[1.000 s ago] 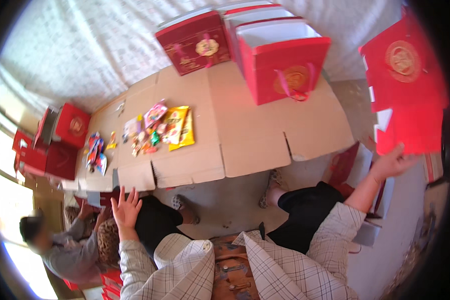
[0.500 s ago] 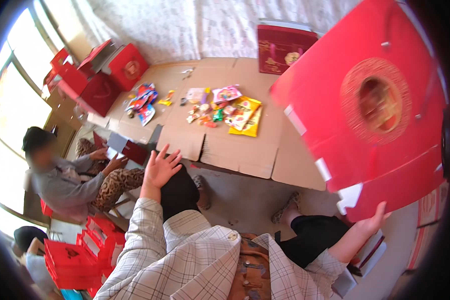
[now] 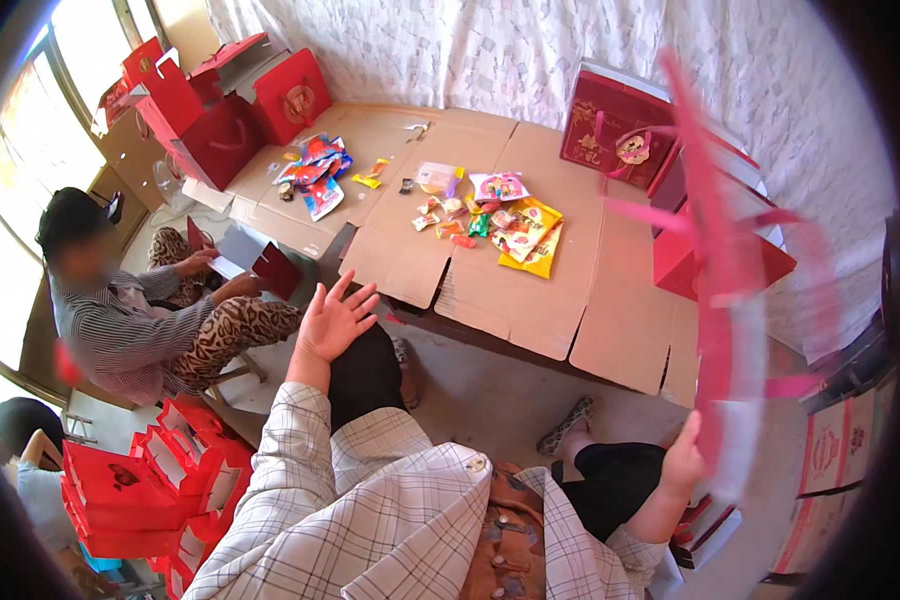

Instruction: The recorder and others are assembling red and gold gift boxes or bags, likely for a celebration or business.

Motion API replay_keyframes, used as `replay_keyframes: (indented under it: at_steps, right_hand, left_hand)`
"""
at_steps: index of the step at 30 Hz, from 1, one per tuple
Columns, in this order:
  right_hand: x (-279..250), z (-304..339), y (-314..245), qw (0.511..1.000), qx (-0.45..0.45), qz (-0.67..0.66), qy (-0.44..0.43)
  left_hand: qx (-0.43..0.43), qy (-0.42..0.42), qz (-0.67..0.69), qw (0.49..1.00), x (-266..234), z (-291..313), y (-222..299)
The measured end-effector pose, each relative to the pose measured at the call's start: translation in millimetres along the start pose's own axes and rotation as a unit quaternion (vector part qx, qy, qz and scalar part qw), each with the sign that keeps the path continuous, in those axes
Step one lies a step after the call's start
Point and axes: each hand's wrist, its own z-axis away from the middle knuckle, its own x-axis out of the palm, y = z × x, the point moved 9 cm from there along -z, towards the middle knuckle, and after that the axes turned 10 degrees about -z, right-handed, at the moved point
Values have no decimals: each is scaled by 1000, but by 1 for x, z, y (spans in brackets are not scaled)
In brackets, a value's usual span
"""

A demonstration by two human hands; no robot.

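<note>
Gripping a blurred red carton by its bottom, the right hand is at lower right; spread wide, the left hand hovers apart, left of centre.

Red ribbon-handled carton, upright, edge-on, blurred

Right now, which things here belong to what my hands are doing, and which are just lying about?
In hand:
- red carton, blurred, held by your right hand
- your open left hand, holding nothing

Apparently just lying about, untouched:
- yellow packets
- blue-and-red packets
- dark red box
</note>
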Motion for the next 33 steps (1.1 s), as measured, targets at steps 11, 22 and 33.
replay_keyframes:
  at_steps: [11, 22, 33]
  right_hand:
    - [59, 10, -80, 927, -166, 222, -253]
    - [133, 12, -107, 900, -220, 189, -324]
    - [230, -52, -101, 913, -236, 179, -283]
  left_hand:
    - [18, -2, 17, 1000, -7, 12, 8]
    - [24, -7, 32, 999, -6, 12, 8]
    - [29, -20, 38, 999, -11, 20, 16]
